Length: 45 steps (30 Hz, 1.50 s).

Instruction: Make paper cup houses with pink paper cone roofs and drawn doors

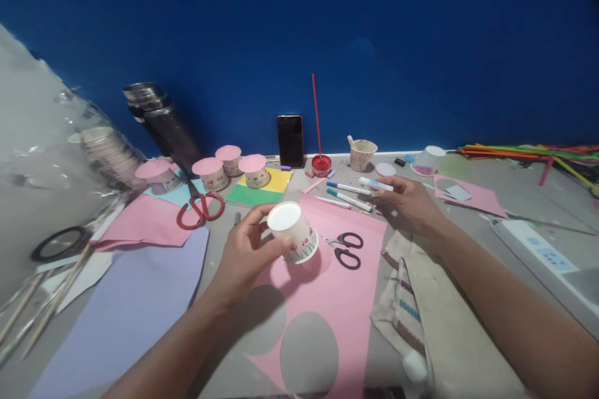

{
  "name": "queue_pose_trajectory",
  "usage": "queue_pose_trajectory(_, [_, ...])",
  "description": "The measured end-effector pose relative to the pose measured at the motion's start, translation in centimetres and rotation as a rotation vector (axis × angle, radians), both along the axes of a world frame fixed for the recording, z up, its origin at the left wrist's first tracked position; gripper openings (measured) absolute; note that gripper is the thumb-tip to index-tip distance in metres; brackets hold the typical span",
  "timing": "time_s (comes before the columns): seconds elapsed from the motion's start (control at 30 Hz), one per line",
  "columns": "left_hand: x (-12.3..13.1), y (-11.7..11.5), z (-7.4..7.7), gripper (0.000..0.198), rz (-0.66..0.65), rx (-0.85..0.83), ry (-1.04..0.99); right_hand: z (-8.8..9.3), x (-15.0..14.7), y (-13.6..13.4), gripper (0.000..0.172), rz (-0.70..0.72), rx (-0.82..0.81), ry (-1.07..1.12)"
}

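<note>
My left hand (246, 252) grips a paper cup (296, 242) printed with red flowers and green grass. The cup is upside down and slightly tilted, its white base facing up, above a sheet of pink paper (358, 299) with round holes cut out. My right hand (409, 202) pinches a small white tube with a pale blue label (375, 184), just beyond some felt-tip pens (350, 201). Black-handled scissors (346, 249) lie on the pink sheet between my hands. At left, several similar cups (214, 182) stand topped with pink paper discs.
Red-handled scissors (201, 209) and purple paper (126, 312) lie left. A black flask (163, 124), a phone (291, 142) and a red stick in a round base (321, 166) stand along the blue wall. A cloth pouch (405, 305) and a power strip (547, 255) are at right.
</note>
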<state>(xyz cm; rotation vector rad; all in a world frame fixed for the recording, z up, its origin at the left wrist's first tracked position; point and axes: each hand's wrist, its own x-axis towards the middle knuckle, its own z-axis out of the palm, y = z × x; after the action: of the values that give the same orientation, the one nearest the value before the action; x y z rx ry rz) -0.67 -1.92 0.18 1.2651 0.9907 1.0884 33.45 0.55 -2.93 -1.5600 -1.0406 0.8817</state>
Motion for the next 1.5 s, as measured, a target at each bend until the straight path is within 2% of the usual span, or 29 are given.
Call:
queue_pose_trajectory(0.07, [0.1,0.1,-0.9,0.046,0.048,0.024,0.027,-0.5,-0.1,0.1,0.046,0.015,-0.010,0.012])
queue_pose_trajectory(0.17, [-0.1,0.3,-1.7,0.045,0.028,-0.023,-0.044,-1.3,0.1,0.4,0.051,0.021,-0.018,0.001])
queue_pose_trajectory(0.33, [-0.3,0.9,-1.5,0.041,0.046,-0.130,-0.284,-3.0,0.5,0.7,0.055,0.040,-0.034,-0.114])
queue_pose_trajectory(0.43, [-0.2,1.0,-1.3,0.039,0.032,-0.164,-0.354,-3.3,0.6,0.7,0.055,0.060,-0.046,-0.222])
queue_pose_trajectory(0.57, [-0.3,0.7,-1.0,0.040,0.062,-0.045,-0.194,-2.7,0.7,0.6,0.044,0.021,0.018,-0.427])
queue_pose_trajectory(0.67, [-0.8,0.2,-0.7,0.042,0.114,0.113,0.027,-1.9,-0.5,0.0,0.044,0.027,0.189,-0.714])
queue_pose_trajectory(0.73, [-1.4,-0.4,-0.7,0.043,0.144,0.174,0.136,-1.5,-2.2,-0.9,0.047,0.173,0.359,-0.903])
queue_pose_trajectory(0.8, [-2.1,-1.2,-0.9,0.045,0.173,0.201,0.200,-1.2,-4.4,-2.0,0.055,0.433,0.489,-0.940])
queue_pose_trajectory(0.87, [-2.7,-2.1,-1.1,0.047,0.201,0.193,0.222,-1.0,-6.3,-3.0,0.051,0.602,0.573,-0.965])
queue_pose_trajectory(0.93, [-2.9,-3.0,-1.4,0.046,0.206,0.126,0.158,-0.8,-7.5,-3.6,0.039,0.672,0.631,-0.983])
queue_pose_trajectory(1.0, [-2.8,-3.7,-1.4,0.045,0.201,0.006,0.017,-0.5,-8.1,-3.9,0.030,0.682,0.673,-0.976])
queue_pose_trajectory(1.07, [-2.2,-4.2,-1.1,0.043,0.189,-0.155,-0.175,-0.2,-8.3,-4.2,0.032,0.676,0.711,-0.940])
queue_pose_trajectory(1.17, [-0.9,-4.5,-0.6,0.036,0.128,-0.448,-0.508,0.5,-8.7,-4.8,0.047,0.652,0.781,-0.855])
queue_pose_trajectory(1.2, [-0.4,-4.6,-0.4,0.034,0.089,-0.542,-0.608,0.8,-8.9,-5.0,0.047,0.627,0.817,-0.829])
queue_pose_trajectory(1.27, [0.8,-4.9,-0.3,0.033,0.007,-0.685,-0.740,1.4,-9.3,-5.7,0.031,0.549,0.904,-0.801])
queue_pose_trajectory(1.33, [1.8,-5.2,-0.3,0.032,-0.020,-0.758,-0.793,1.9,-9.5,-6.3,0.011,0.479,0.966,-0.796])
queue_pose_trajectory(1.37, [2.2,-5.4,-0.4,0.030,-0.005,-0.770,-0.807,2.1,-9.5,-6.5,0.007,0.463,0.972,-0.794])
queue_pose_trajectory(1.5, [3.4,-5.6,-0.7,0.023,0.067,-0.749,-0.816,2.5,-9.4,-7.0,0.007,0.469,0.927,-0.791])
